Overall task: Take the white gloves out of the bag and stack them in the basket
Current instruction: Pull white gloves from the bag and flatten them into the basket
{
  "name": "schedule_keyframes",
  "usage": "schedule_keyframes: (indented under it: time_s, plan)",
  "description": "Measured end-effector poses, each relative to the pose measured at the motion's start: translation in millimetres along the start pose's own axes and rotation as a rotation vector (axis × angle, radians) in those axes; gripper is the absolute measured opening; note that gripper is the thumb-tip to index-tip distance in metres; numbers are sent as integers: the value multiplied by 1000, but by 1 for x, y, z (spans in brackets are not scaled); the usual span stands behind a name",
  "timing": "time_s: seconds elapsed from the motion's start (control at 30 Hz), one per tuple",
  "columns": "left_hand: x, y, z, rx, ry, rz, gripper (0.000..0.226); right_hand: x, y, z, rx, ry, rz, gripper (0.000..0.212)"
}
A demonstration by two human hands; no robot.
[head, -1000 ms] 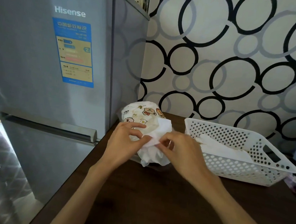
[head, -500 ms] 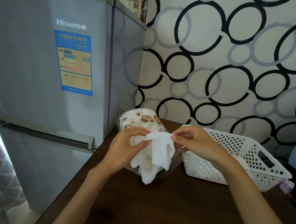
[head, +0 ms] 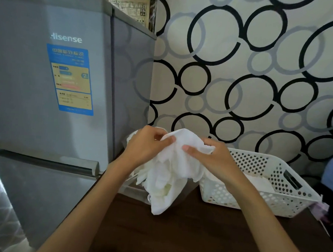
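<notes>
Both hands have lifted the white glove [head: 171, 164] higher, clear of the bag [head: 131, 141] at the tabletop's far left corner. Left hand [head: 145, 146] and right hand [head: 208, 159] pinch its top edge. Next, likely carry it right into the basket [head: 275, 174] atop those already there.

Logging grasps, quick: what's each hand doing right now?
Left hand: pinching the white glove.
Right hand: gripping the same white glove.

A dark brown wooden counter [head: 204, 239] stands against the circle-patterned wall, its left edge just beside the grey fridge. On it sits a white perforated plastic basket [head: 285, 191] toward the right, and a clear plastic bag [head: 133, 189] near the back left corner, largely hidden.
</notes>
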State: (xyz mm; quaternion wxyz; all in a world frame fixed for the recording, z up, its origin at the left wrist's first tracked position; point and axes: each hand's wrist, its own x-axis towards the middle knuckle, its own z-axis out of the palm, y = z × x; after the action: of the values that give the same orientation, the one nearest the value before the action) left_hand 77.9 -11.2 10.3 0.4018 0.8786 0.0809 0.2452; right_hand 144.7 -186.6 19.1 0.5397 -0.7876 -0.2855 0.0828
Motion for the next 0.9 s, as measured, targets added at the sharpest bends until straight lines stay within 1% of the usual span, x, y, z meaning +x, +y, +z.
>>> schedule_keyframes:
  time_s: [0.03, 0.1, 0.13, 0.17, 0.2, 0.27, 0.37, 0.47, 0.53, 0.6, 0.7, 0.77, 0.83, 0.9]
  plan:
    - [3, 3, -1, -40, -8, -9, 23, 1, 3, -5, 5, 82, -15, 26]
    - [5, 7, -1, -148, -27, -23, 17, 1, 7, -17, 52, 159, 11, 32]
    - [5, 8, -1, -187, -40, -21, 17, 0, 9, -23, 93, 172, 21, 31]
    - [5, 10, -1, -208, -60, -12, 17, -1, 11, -28, 137, 180, 26, 26]
    - [4, 12, 0, -222, -90, -4, 20, -2, 14, -33, 192, 182, 31, 20]
    - [4, 17, 2, -279, -171, -3, 25, -2, 17, -43, 296, 159, 18, 15]
    - [4, 25, 9, -405, -289, -37, 33, -3, 17, -57, 399, 131, 18, 16]
    - [7, 34, 20, -544, -359, -63, 33, -4, 19, -77, 439, 197, 56, 21]
    - [12, 40, 32, -590, -365, -83, 33, -4, 23, -89, 392, 261, 74, 15]
    - [19, 45, 47, -560, -366, -82, 36, -5, 29, -98, 288, 325, 77, 12]
    - [29, 48, 69, -414, -338, -45, 39, -4, 32, -110, 197, 418, 55, 20]
    - [37, 50, 83, -336, -334, -12, 41, -3, 31, -119, 179, 491, 1, 23]
    - [43, 52, 94, -362, -376, 6, 41, -3, 28, -127, 157, 540, -62, 24]
    - [47, 55, 100, -402, -403, 12, 40, -4, 27, -133, 104, 532, -102, 24]
